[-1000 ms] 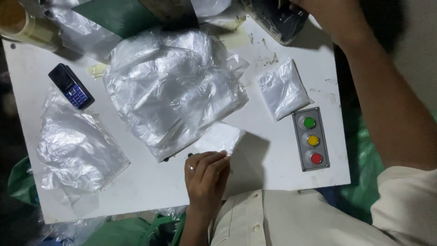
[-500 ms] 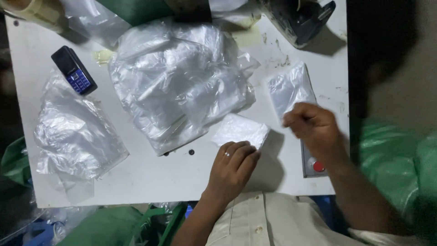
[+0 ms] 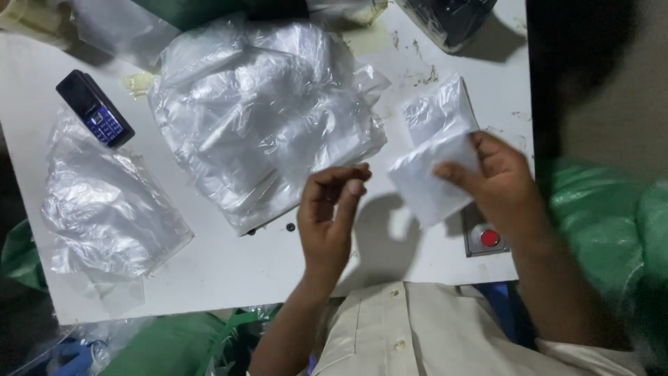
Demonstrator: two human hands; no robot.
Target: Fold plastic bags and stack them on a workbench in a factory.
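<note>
My right hand (image 3: 502,189) holds a small white translucent packet (image 3: 428,182) lifted above the white table (image 3: 229,268), thumb pressed on its right side. My left hand (image 3: 328,217) is raised just left of it, fingers curled and apart, holding nothing. Another small clear packet (image 3: 437,111) lies on the table behind the held one. A big heap of clear plastic bags (image 3: 257,118) fills the middle of the table, just beyond my left hand.
A dark keypad phone (image 3: 94,108) lies at the left. A second pile of clear plastic (image 3: 104,209) sits below it. A grey button box with a red button (image 3: 489,238) is under my right wrist. A dark machine (image 3: 452,21) stands at the back right. Green sacks (image 3: 605,223) flank the table.
My right hand came down from the back right and picked the white packet off the table. My left hand lifted off the table surface and let the packet go.
</note>
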